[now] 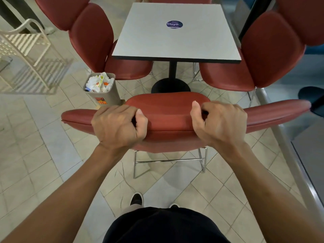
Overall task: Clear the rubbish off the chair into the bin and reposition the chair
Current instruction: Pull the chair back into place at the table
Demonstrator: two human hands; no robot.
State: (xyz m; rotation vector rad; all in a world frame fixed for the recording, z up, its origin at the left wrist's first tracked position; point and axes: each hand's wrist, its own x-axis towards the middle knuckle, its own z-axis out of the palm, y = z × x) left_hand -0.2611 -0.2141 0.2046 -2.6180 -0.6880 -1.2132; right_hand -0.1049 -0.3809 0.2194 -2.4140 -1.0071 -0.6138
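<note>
1. A person stands behind a red chair (168, 109), both arms stretched forward and down, gripping the top of its backrest.
2. The left hand (119, 127) curls over the padded edge left of centre, knuckles up, thumb (141, 118) pressed against the front of the cushion.
3. The right hand (219, 121) clamps the same edge right of centre, fingers wrapped over the far side, thumb (195, 109) raised along the near face.
4. The wrists are bent slightly, forearms running back toward the person's dark shorts (166, 225); one shoe (136, 199) shows on the tiled floor (43, 155) beneath the chair's chrome legs (168, 161).
5. The chair faces a square grey bench (175, 41) bearing a round blue sticker (174, 24); the seat itself is hidden behind the backrest.
6. A tan bin (103, 92) stands on the floor just beside the chair's left side, packed to the rim with crumpled paper rubbish (100, 82).
7. Two more red chairs flank the bench, one left (91, 35) and one right (270, 50).
8. A white slatted rack (24, 42) sits by the left wall.
</note>
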